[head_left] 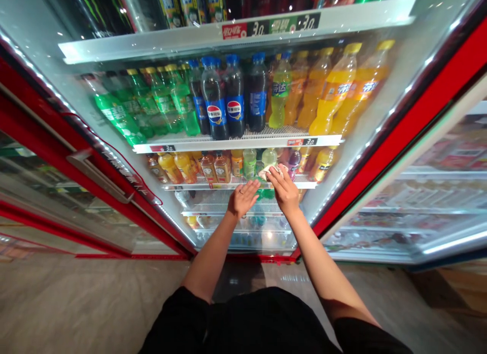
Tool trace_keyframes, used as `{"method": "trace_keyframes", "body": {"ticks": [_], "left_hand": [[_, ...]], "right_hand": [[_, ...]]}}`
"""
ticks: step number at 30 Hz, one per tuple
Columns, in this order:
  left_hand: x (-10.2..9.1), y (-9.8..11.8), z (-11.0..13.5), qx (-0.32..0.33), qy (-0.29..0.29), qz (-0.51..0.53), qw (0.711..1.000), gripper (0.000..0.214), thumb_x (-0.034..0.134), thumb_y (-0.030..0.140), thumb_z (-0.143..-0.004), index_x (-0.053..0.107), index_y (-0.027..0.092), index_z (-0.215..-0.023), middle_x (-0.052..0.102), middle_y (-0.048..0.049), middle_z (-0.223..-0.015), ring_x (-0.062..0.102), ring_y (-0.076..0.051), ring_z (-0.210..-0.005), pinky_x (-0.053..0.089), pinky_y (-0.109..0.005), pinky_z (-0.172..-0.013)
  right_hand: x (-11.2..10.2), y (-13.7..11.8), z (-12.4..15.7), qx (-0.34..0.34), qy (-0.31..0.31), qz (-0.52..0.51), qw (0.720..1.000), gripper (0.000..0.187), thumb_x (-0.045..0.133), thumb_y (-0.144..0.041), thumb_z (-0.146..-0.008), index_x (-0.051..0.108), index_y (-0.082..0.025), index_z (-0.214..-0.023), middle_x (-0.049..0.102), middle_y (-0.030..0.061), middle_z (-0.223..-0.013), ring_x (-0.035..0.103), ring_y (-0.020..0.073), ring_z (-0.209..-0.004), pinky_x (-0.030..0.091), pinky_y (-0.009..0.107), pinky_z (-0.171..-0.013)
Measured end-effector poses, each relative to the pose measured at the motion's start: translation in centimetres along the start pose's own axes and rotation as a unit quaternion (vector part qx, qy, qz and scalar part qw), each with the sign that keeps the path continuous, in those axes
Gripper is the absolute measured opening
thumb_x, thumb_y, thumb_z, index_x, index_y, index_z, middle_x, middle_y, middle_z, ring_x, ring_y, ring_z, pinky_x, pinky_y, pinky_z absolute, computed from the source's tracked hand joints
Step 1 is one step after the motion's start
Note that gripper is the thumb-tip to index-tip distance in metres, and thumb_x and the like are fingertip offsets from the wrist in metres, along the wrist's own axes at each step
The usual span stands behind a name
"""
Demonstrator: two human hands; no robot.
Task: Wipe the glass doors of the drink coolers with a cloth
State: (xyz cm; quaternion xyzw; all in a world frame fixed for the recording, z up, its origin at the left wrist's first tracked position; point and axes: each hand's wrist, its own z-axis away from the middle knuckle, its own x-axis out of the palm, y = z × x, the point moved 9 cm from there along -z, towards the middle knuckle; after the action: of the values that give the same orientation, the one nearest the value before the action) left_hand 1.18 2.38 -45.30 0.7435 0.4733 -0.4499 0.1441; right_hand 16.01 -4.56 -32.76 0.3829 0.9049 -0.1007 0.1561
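Snugly, crumpled white cloth (271,171) under right hand's (284,191) fingers (280,177), together on it, left hand (241,199) open beside, fingers (251,189) spread

The door frame of the drinks cooler (449,75) is bright red with a black inner edge. The cola bottles (215,98) are almost black, and their blue labels carry a round logo of red, white and blue. The green soda bottles (182,103) have green labels. The orange soda bottles (335,90) are yellow-orange with yellow caps. The small cloth (273,171) is whitish, and the shirt (243,323) is black.
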Motion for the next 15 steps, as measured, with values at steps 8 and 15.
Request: {"method": "trace_keyframes", "body": {"ticks": [8,15], "left_hand": [[0.1,-0.1,-0.2,0.008,-0.003,0.009,1.0,0.058,0.047,0.036,-0.11,0.044,0.027,-0.167,0.055,-0.0052,-0.165,0.038,-0.02,-0.163,0.031,-0.037,-0.133],[-0.1,-0.2,-0.3,0.002,-0.014,0.014,1.0,0.059,0.048,0.037,-0.11,0.042,0.028,-0.168,0.053,-0.0059,-0.166,0.04,-0.02,-0.162,0.035,-0.037,-0.131]], "right_hand": [[-1.6,1.0,0.8,0.035,0.043,0.032,0.998,0.057,0.043,-0.008,-0.109,0.057,-0.034,-0.158,0.07,0.002,-0.151,0.049,0.0268,-0.156,0.053,0.056,-0.127],[-0.9,2.0,-0.3,0.05,-0.015,-0.008,0.999,0.05,0.047,-0.013,-0.11,0.063,-0.034,-0.153,0.07,0.0013,-0.15,0.048,0.0278,-0.156,0.051,0.056,-0.128]]}}
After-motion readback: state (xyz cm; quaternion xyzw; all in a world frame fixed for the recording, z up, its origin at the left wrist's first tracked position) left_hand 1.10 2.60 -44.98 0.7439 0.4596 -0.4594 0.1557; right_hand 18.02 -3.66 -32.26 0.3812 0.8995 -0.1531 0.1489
